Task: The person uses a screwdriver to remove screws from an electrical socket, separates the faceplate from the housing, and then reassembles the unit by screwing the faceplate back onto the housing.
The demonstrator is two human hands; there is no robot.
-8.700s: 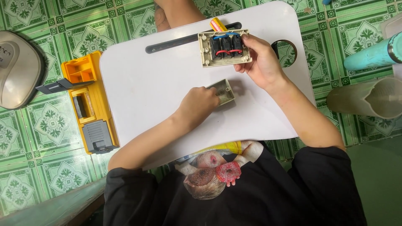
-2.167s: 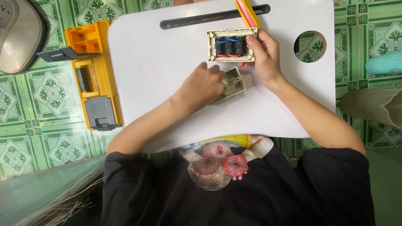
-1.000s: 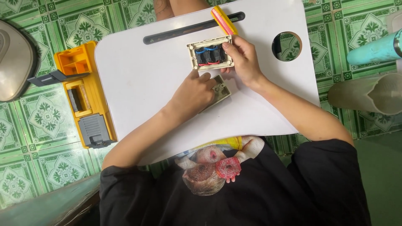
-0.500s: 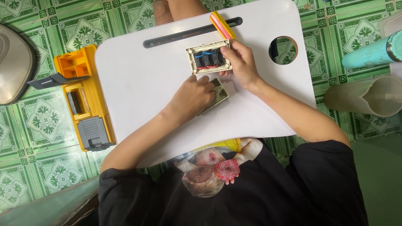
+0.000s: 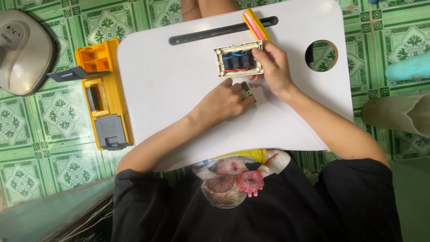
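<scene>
A cream switch box [image 5: 238, 58] with blue, red and black wires inside lies on the white lap table [image 5: 179, 89]. My right hand [image 5: 273, 67] grips the box's right side. My left hand [image 5: 224, 101] rests just below the box and is closed on a small grey-and-tan part [image 5: 247, 89], mostly hidden under the fingers. A yellow and pink tool [image 5: 255, 24] lies at the table's far edge, beside a long dark slot [image 5: 210, 33].
A round hole [image 5: 321, 55] opens in the table's right side. A yellow toolbox [image 5: 104, 94] stands open on the green tiled floor at left, with a grey rounded appliance [image 5: 24, 51] beyond it. A pale tube [image 5: 398, 117] and a teal object [image 5: 410, 69] lie at right.
Over the frames my left hand with the small part has drawn up close under the switch box. My right hand keeps its hold on the box's right side.
</scene>
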